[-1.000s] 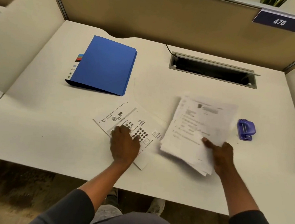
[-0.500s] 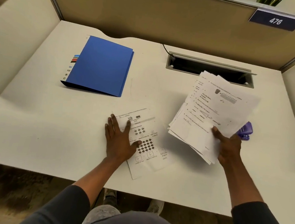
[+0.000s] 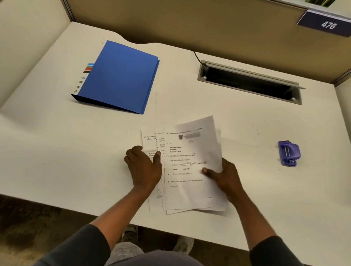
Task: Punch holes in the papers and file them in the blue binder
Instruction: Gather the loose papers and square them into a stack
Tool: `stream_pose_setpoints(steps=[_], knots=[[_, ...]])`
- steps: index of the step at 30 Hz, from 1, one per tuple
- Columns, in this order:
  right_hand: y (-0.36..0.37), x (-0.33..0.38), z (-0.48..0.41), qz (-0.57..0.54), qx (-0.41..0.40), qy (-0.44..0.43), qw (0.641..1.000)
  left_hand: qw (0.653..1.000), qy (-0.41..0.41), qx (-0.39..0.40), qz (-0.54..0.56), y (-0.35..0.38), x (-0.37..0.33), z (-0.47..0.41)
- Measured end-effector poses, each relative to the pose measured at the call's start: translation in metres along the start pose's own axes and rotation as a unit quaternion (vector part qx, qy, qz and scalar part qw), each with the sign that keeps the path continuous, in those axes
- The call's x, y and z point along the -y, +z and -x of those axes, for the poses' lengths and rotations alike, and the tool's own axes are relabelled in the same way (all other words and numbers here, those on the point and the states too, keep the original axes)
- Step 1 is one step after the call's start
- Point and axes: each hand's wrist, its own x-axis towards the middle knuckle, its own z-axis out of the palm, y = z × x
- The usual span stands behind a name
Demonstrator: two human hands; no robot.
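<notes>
A loose stack of printed worksheets (image 3: 191, 155) lies fanned out near the front middle of the white desk (image 3: 63, 144). My right hand (image 3: 223, 177) grips the stack's right edge, thumb on top of the top sheet. My left hand (image 3: 144, 166) rests on the left side of the papers, its fingers bent over the lower sheets. The closed blue binder (image 3: 120, 77) lies flat at the back left, well apart from the papers. A small purple hole punch (image 3: 288, 153) sits alone to the right of the stack.
A grey cable slot (image 3: 251, 82) with a black cord opens at the back of the desk. Beige partition walls enclose the desk on three sides, with a sign reading 476 (image 3: 328, 25). The desk's front edge runs just below the papers.
My right hand has brought the raised stack down and left onto the single sheet under my left hand. The purple punch, half hidden before, now shows in full.
</notes>
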Motion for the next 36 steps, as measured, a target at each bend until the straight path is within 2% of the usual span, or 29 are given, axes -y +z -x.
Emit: stream_pose_setpoints(steps=[3,7,11,13,15,20,24,27,30,33,36], knots=[[0.015,-0.001,0.002,0.057,-0.041,-0.010,0.997,0.995,-0.079,0.035,0.039,-0.003,-0.017,0.000],[0.022,0.003,0.003,0.103,-0.041,-0.021,0.994,0.984,-0.165,0.061,0.009,-0.003,-0.032,-0.011],[0.025,0.007,0.005,0.132,-0.015,-0.027,0.991,0.978,-0.186,0.097,0.010,0.001,-0.026,-0.015],[0.026,0.006,0.006,0.156,0.001,-0.044,0.987,0.975,-0.191,0.097,0.064,0.001,-0.024,-0.013],[0.027,0.006,0.009,0.170,0.022,-0.059,0.983,0.971,-0.177,0.092,0.131,0.001,-0.024,-0.010],[0.027,0.006,0.015,0.174,0.058,-0.062,0.981,0.967,-0.125,0.110,0.191,-0.001,-0.020,-0.006],[0.028,0.007,0.015,0.155,-0.034,-0.064,0.985,0.960,-0.049,0.143,0.235,-0.009,-0.020,-0.005],[0.022,0.018,0.016,0.009,-0.086,-0.056,0.995,0.937,-0.003,0.187,0.296,-0.016,-0.023,-0.008],[0.009,0.032,0.012,-0.225,-0.040,-0.028,0.973,0.914,0.044,0.232,0.330,-0.028,-0.037,-0.014],[-0.006,0.048,0.009,-0.247,0.009,-0.063,0.967,0.902,0.099,0.251,0.337,-0.044,-0.059,-0.018],[-0.018,0.076,0.014,-0.235,-0.016,-0.113,0.965,0.895,0.135,0.242,0.351,-0.060,-0.079,-0.022]])
